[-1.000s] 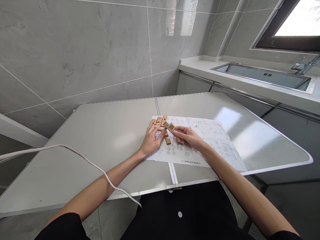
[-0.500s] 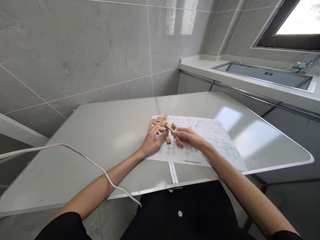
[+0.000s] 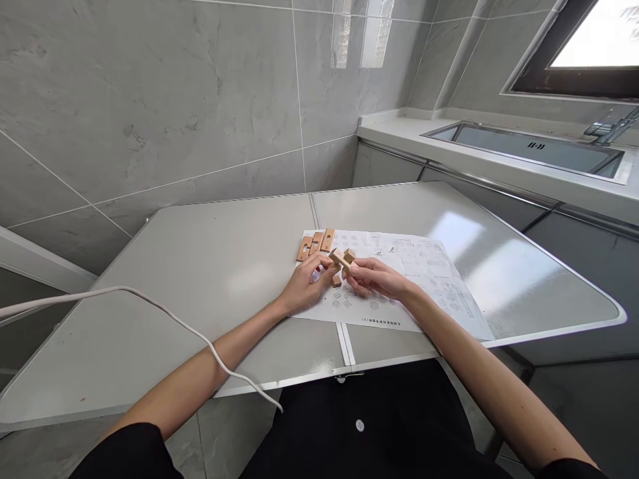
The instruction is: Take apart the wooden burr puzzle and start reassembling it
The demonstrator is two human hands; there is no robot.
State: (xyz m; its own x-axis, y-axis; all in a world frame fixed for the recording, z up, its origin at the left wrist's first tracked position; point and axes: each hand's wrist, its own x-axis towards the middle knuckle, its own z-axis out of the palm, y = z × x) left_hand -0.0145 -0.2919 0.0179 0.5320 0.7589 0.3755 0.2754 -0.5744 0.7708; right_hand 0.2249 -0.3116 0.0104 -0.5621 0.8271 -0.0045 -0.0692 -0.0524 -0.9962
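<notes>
Between my two hands are notched wooden puzzle pieces (image 3: 338, 255), held together above the printed sheet (image 3: 424, 266). My left hand (image 3: 308, 279) pinches them from the left, thumb and fingers closed. My right hand (image 3: 374, 275) grips them from the other side, thumb on top. How the pieces join is partly hidden by my fingers. Below them a small wooden block (image 3: 336, 282) lies on the sheet. Just beyond my left hand, three flat wooden pieces with cut-outs (image 3: 316, 243) rest side by side on the sheet's far left corner.
The sheet lies on a grey folding table (image 3: 239, 246) with a seam down its middle. A white cable (image 3: 174, 321) crosses over my left forearm. Behind stands a tiled wall (image 3: 200, 100); at right is a counter with a sink (image 3: 524, 150).
The held pieces have shifted and turned slightly between my fingers. My right hand has moved down a little. The block and the flat pieces stay where they were.
</notes>
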